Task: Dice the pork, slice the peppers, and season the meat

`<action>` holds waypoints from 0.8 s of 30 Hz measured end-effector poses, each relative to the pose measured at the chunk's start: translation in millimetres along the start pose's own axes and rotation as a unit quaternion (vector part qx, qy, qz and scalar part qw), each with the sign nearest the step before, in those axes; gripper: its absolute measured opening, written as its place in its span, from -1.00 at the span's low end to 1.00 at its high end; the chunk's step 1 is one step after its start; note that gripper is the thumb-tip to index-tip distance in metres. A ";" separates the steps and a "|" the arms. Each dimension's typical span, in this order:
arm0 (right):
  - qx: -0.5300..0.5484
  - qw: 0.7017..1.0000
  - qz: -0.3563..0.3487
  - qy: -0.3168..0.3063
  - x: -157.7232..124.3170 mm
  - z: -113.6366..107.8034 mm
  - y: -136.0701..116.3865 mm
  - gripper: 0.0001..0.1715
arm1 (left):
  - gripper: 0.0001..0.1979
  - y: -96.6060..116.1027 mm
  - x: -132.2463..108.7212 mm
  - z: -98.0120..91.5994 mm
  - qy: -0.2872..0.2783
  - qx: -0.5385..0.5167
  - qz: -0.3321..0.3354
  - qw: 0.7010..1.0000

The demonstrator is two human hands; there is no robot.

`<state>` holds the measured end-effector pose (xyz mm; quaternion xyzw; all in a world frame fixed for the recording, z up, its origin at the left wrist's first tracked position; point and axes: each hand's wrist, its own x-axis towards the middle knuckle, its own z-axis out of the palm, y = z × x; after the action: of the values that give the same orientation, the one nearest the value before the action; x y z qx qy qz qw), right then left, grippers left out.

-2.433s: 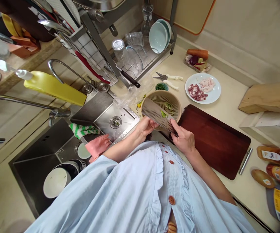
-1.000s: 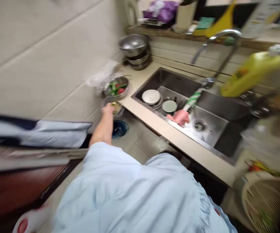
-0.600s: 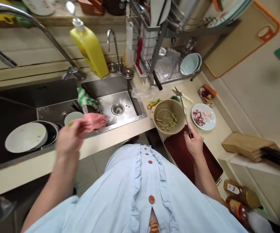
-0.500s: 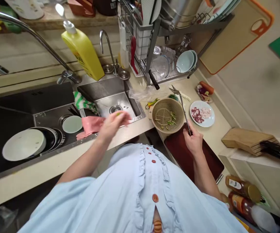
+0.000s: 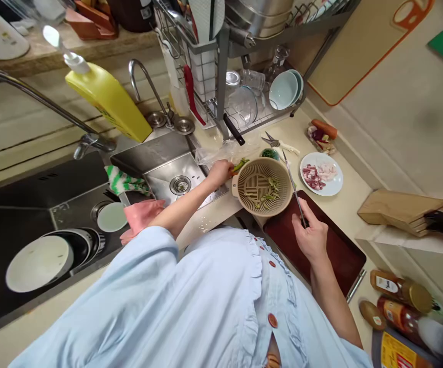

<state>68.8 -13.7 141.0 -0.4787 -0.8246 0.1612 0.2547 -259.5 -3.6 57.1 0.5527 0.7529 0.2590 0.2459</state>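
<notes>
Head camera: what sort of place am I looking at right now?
Most likely a home kitchen. There is a steel sink with dishes in it and a dish rack with bowls and glasses. The right hand holds a knife over a cutting board, beside a colander.

Your right hand hides the knife handle just beside the colander, and at its far side your left hand covers its own fingertips.

left hand touches chilies | right hand grips knife | colander between them
</notes>
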 end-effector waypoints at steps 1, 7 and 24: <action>0.004 1.000 0.003 0.002 -0.6 1.8 -0.9 -0.44 | -0.79 -2.3 5.7 5.8 -0.012 0.030 -0.002 0.999; 0.018 1.000 0.022 -0.001 1.2 8.6 -6.8 -0.44 | -0.78 7.2 29.4 21.3 -0.032 0.091 0.011 0.995; -0.038 0.993 -0.082 -0.079 -16.1 35.3 -20.3 -0.39 | -0.61 66.1 -99.2 5.5 -0.111 -0.682 -0.152 0.707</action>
<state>40.8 -38.4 118.2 -0.4045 -0.8842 0.1457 0.1826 -182.7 -81.3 105.0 0.1371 0.4125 0.5974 0.6739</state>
